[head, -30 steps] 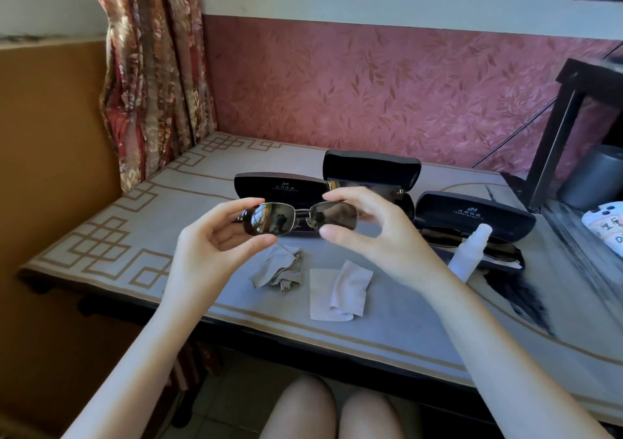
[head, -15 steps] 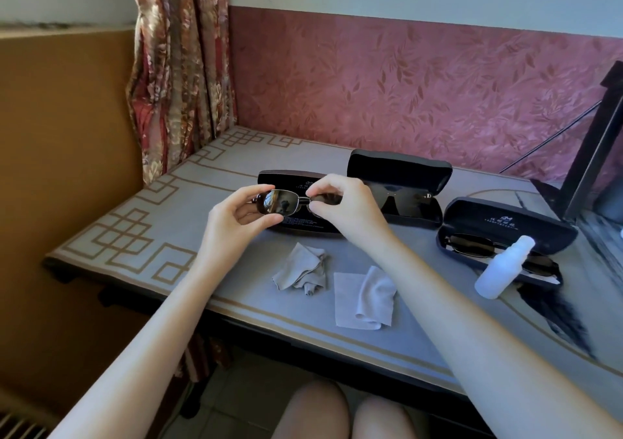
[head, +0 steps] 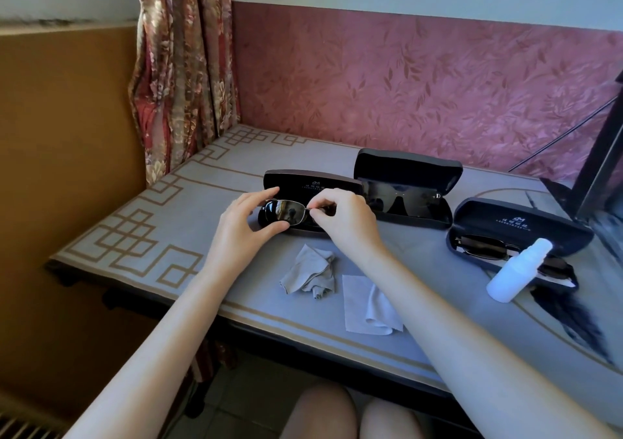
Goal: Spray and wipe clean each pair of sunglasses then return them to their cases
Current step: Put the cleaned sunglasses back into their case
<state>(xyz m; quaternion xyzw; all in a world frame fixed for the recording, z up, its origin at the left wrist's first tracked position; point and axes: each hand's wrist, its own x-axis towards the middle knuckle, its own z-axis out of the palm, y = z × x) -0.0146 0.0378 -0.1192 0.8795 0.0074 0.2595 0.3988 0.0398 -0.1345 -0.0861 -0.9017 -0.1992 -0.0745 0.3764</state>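
Now both hands' fingers (head: pixel 272 227) pinch the sunglasses (head: pixel 286 212) over the left case (head: pixel 305 184).

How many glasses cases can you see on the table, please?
3, all open: the left case behind the held sunglasses, the middle case farther back, the right case by the spray bottle.

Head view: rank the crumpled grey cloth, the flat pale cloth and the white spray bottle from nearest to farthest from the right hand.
From the right hand, pinching the metal-framed sunglasses:
1. Crumpled grey cloth, just below it, toward the person.
2. Flat pale cloth, beyond that, closer to the person.
3. White spray bottle, far off to the right.
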